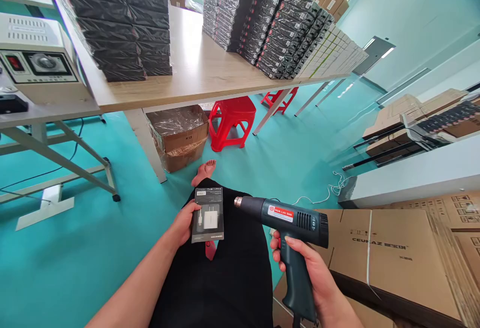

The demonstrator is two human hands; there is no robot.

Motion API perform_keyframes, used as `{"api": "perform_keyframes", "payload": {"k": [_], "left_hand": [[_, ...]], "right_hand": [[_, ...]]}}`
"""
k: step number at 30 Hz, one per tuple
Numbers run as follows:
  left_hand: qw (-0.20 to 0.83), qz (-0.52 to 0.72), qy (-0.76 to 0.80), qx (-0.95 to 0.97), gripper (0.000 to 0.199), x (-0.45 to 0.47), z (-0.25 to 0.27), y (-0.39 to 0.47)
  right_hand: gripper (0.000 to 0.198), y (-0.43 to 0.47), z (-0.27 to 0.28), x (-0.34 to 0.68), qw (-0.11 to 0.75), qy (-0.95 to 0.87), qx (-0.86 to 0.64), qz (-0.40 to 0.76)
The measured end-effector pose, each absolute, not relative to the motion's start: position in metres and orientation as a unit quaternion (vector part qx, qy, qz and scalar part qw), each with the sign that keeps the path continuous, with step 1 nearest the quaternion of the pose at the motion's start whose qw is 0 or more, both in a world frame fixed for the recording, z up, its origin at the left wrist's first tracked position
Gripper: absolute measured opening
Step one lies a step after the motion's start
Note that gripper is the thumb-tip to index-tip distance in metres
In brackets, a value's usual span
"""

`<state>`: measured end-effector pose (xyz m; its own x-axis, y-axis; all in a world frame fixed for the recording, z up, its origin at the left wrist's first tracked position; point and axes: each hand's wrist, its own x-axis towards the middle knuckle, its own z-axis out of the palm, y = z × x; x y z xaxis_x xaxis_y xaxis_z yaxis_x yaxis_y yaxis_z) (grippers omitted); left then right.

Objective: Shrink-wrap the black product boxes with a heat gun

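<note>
My left hand point(183, 222) grips a flat black charger box point(208, 215) by its left side, above my lap. The box front pictures a white plug and cable. In my right hand point(300, 255) is a dark green heat gun point(285, 218) with a red label, held by its handle. Its metal nozzle points left toward the box, with a gap between them. The fingers of my right hand wrap the handle near the trigger. Part of my left fingers is hidden behind the box.
A wooden table point(195, 63) carries stacks of wrapped black boxes point(123, 23). Beneath it are an open carton point(180, 138) and a red stool point(233, 120). A machine with a dial point(41, 53) stands at left. Strapped flat cartons point(390, 248) lie close on my right.
</note>
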<state>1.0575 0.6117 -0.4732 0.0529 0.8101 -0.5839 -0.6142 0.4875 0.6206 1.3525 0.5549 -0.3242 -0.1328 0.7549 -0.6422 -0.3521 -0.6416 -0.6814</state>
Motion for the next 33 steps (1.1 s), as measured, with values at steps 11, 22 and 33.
{"api": "perform_keyframes", "payload": {"k": [11, 22, 33], "left_hand": [[0.698, 0.491, 0.494, 0.167, 0.028, 1.064, -0.476, 0.609], [0.686, 0.527, 0.501, -0.003, 0.014, 1.049, -0.490, 0.618], [0.660, 0.551, 0.511, -0.006, 0.015, 1.056, -0.487, 0.622]], "right_hand": [[0.031, 0.576, -0.325, 1.305, 0.324, -0.352, -0.536, 0.696], [0.031, 0.553, -0.296, 1.351, 0.074, -0.482, -0.524, 0.699], [0.037, 0.528, -0.326, 1.315, 0.184, -0.399, -0.518, 0.734]]}}
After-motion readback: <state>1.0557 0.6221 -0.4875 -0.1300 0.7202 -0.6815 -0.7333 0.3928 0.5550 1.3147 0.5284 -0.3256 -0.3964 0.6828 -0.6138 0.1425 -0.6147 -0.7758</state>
